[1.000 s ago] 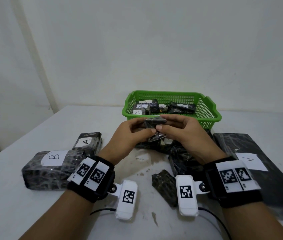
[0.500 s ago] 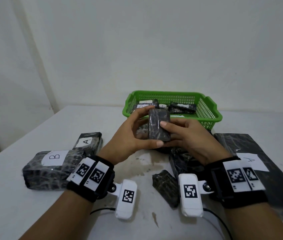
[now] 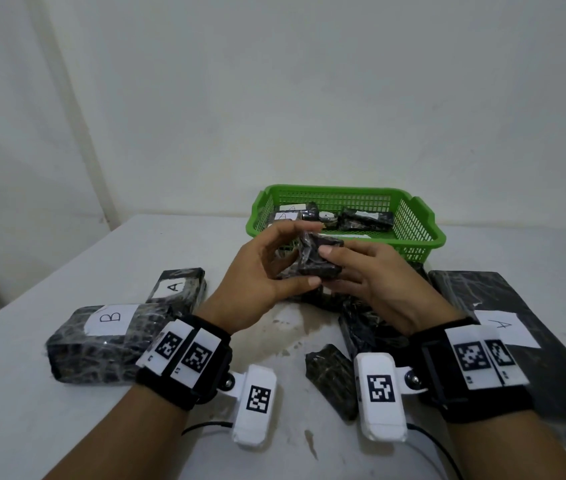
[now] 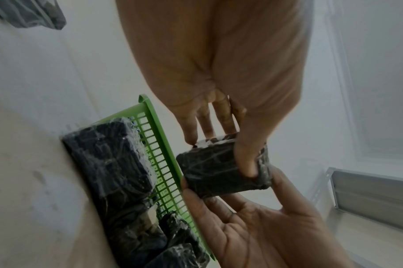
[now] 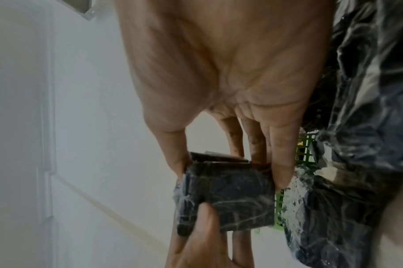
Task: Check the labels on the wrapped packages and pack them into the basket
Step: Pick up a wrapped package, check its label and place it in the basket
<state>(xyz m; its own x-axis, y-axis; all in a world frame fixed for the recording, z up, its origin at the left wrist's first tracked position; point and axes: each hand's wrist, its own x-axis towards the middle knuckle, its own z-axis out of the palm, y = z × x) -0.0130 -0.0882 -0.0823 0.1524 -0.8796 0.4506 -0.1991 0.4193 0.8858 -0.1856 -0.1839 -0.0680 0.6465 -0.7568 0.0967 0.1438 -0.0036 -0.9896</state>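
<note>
**Small package held in both hands near the basket**

Both hands hold one small black wrapped package (image 3: pixel 318 258) in the air, just in front of the green basket (image 3: pixel 409 233). The left hand (image 3: pixel 257 282) pinches it between thumb and fingertips; the right hand (image 3: pixel 378 282) grips it with the thumb on the near face and the fingers behind. No label shows on the faces in view. The basket holds several wrapped packages. On the white table (image 3: pixel 32 427) lie a package marked B (image 3: pixel 101 337), one marked A (image 3: pixel 177 285) and a large flat package (image 3: pixel 524 337).
</note>
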